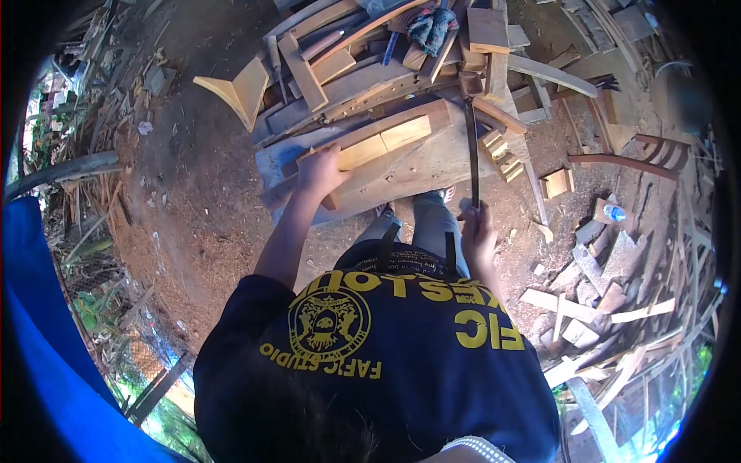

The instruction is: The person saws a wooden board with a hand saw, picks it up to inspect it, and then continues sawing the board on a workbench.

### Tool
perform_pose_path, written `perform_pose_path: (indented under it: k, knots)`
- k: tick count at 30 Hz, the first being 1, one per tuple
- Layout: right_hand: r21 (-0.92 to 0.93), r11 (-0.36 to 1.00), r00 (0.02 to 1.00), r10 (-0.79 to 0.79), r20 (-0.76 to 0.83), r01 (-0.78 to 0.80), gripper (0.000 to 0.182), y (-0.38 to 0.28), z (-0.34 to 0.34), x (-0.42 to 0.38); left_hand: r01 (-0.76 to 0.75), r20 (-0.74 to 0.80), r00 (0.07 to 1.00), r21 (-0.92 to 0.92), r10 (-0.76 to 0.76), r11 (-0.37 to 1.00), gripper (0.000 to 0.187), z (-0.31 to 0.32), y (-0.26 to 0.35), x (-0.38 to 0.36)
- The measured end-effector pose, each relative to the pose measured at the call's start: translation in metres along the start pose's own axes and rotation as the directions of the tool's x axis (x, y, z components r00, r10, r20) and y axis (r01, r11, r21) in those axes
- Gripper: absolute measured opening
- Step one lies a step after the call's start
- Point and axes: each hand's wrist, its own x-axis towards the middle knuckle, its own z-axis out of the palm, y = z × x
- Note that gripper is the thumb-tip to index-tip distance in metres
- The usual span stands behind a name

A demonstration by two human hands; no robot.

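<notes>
Centre-frame, my left hand (322, 171) clasps one of two pale rectangular wooden blocks (361, 153); my right hand (480, 229) fists round one slim dark bar (473, 150).

One head-worn camera looks steeply down over the bench (440, 163).

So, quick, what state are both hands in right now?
Left hand: at one end of the pale wood; whether it grips cannot be told.
Right hand: closed, holding a long dark tool.
</notes>
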Motion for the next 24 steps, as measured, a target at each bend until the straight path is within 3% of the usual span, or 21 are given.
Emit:
perform_pose_path:
  k: [2, 3, 4, 6, 7, 10, 12, 13, 14, 15, 16, 19, 20, 21, 23, 24]
  knots:
    - [0.096, 0.974, 0.979, -0.201, -0.044, 0.205, 0.020, -0.013, 0.011, -0.004, -0.002, -0.065, 0.998, 0.023, 0.004, 1.000, 0.049, -0.026, 0.023, -0.004]
    - [0.025, 0.969, 0.967, -0.242, -0.079, 0.244, 0.021, -0.011, 0.023, -0.007, -0.045, -0.121, 0.991, 0.049, 0.051, 0.998, 0.053, -0.040, 0.036, -0.008]
    - [-0.133, 0.973, 0.982, -0.187, 0.019, 0.187, 0.021, -0.016, 0.028, -0.001, -0.064, -0.122, 0.990, 0.045, 0.069, 0.997, 0.053, -0.052, 0.046, -0.012]
    - [-0.186, 0.982, 0.986, -0.013, 0.164, 0.044, 0.021, -0.016, 0.029, 0.003, -0.115, -0.168, 0.981, -0.095, 0.098, 0.989, 0.052, -0.069, 0.060, -0.016]
    - [-0.191, 0.980, 0.987, -0.019, 0.159, 0.049, 0.021, -0.033, 0.021, 0.001, -0.119, -0.175, 0.979, -0.099, 0.101, 0.988, 0.052, -0.073, 0.064, -0.017]
    - [0.103, 0.973, 0.971, -0.189, -0.145, 0.205, 0.021, -0.055, 0.003, -0.016, -0.123, -0.203, 0.973, -0.063, 0.108, 0.990, 0.049, -0.079, 0.067, -0.026]
    - [0.224, 0.876, 0.868, -0.328, -0.373, 0.428, 0.021, -0.050, 0.007, -0.019, -0.120, -0.316, 0.943, -0.021, 0.107, 0.993, 0.048, -0.082, 0.071, -0.032]
    - [0.107, 0.855, 0.817, -0.437, -0.376, 0.507, 0.021, -0.052, 0.010, -0.015, -0.122, -0.320, 0.941, -0.022, 0.109, 0.992, 0.048, -0.086, 0.072, -0.035]
    - [-0.388, 0.775, 0.832, -0.554, -0.035, 0.499, 0.020, -0.053, 0.000, -0.008, -0.134, -0.392, 0.909, 0.046, 0.142, 0.990, 0.047, -0.089, 0.075, -0.038]
    - [-0.260, 0.927, 0.962, -0.273, 0.024, 0.269, 0.019, -0.064, -0.001, -0.011, -0.137, -0.461, 0.870, 0.115, 0.175, 0.984, 0.047, -0.090, 0.077, -0.041]
    - [-0.147, 0.989, 0.992, 0.026, 0.121, -0.008, 0.018, -0.071, -0.001, -0.016, -0.137, -0.464, 0.869, 0.113, 0.174, 0.984, 0.047, -0.088, 0.075, -0.042]
    - [0.106, 0.965, 0.961, -0.222, -0.167, 0.241, 0.017, -0.092, -0.012, -0.031, -0.107, -0.492, 0.842, 0.252, 0.223, 0.962, 0.047, -0.085, 0.066, -0.044]
    - [0.288, 0.936, 0.959, -0.131, -0.252, 0.203, 0.023, -0.071, -0.006, -0.039, -0.084, -0.518, 0.831, 0.240, 0.201, 0.967, 0.046, -0.085, 0.065, -0.046]
    - [0.364, 0.864, 0.916, -0.233, -0.325, 0.349, 0.024, -0.069, -0.006, -0.042, -0.065, -0.544, 0.819, 0.228, 0.182, 0.971, 0.046, -0.086, 0.064, -0.048]
    - [-0.028, 0.928, 0.914, -0.371, -0.163, 0.371, 0.021, -0.071, -0.007, -0.040, -0.094, -0.584, 0.783, 0.231, 0.215, 0.968, 0.044, -0.090, 0.065, -0.051]
    - [-0.216, 0.887, 0.898, -0.433, -0.079, 0.409, 0.021, -0.074, -0.007, -0.038, -0.120, -0.620, 0.747, 0.233, 0.242, 0.965, 0.042, -0.089, 0.066, -0.054]
